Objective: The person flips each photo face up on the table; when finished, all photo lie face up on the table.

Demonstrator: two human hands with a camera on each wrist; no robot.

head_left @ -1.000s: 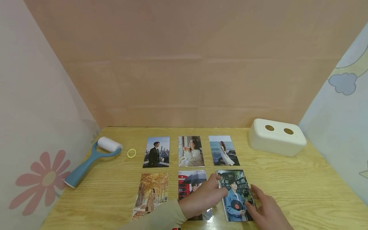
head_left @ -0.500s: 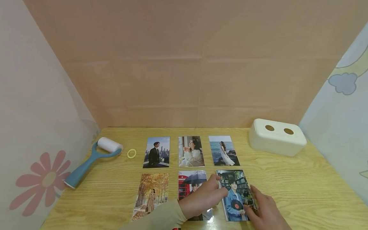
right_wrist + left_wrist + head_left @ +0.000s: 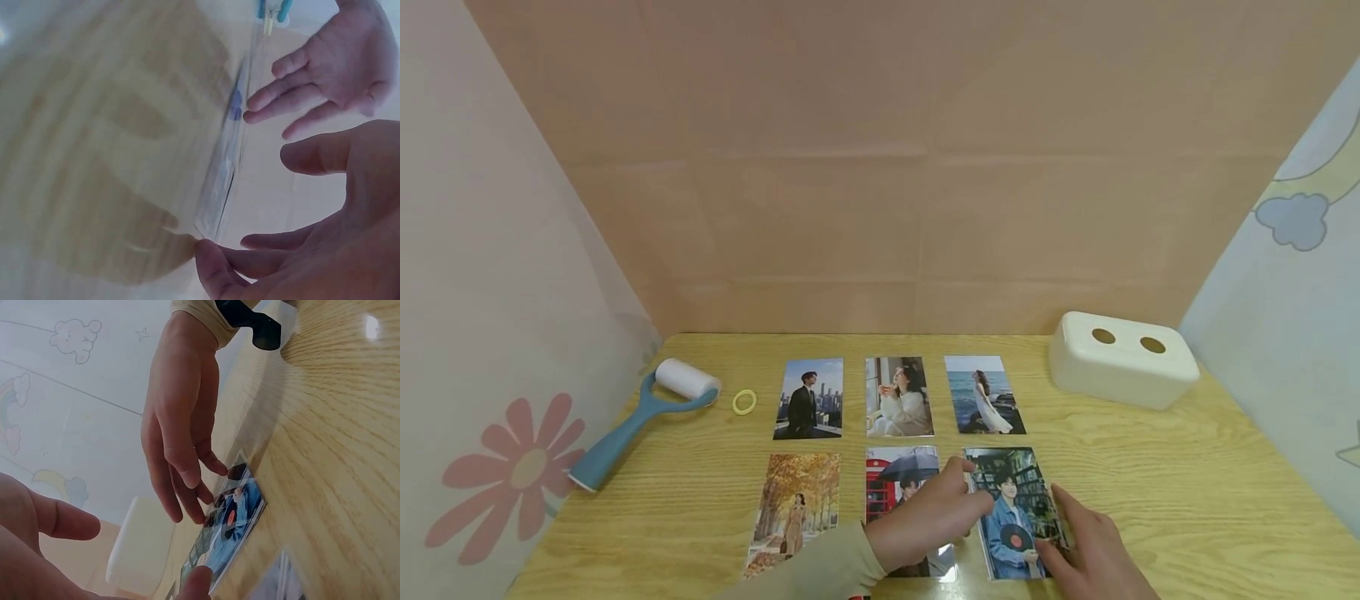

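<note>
A photo of a person holding a vinyl record (image 3: 1013, 517) lies at the near right of two rows of photos. Its edge looks layered, and I cannot tell whether it is a sleeve or a thin stack. My left hand (image 3: 932, 512) reaches across the umbrella photo (image 3: 887, 475), fingertips at the record photo's left edge. Along the right edge lies my right hand (image 3: 1097, 546), its thumb by the lower right part. In the right wrist view, a right fingertip touches the photo's corner (image 3: 209, 228). The left wrist view shows the right hand's fingers (image 3: 181, 456) loosely bent beside the photo (image 3: 228, 531).
Behind lie a suit photo (image 3: 808, 400), a window photo (image 3: 898, 396) and a sea photo (image 3: 985, 393). An autumn photo (image 3: 793, 508) is near left. A blue-handled lint roller (image 3: 625, 433), yellow ring (image 3: 744, 402) and white box with two holes (image 3: 1123, 362) stand farther out.
The right hand has shifted slightly left, bringing its thumb closer against the record photo's lower right part. The left hand has stayed nearly still.
</note>
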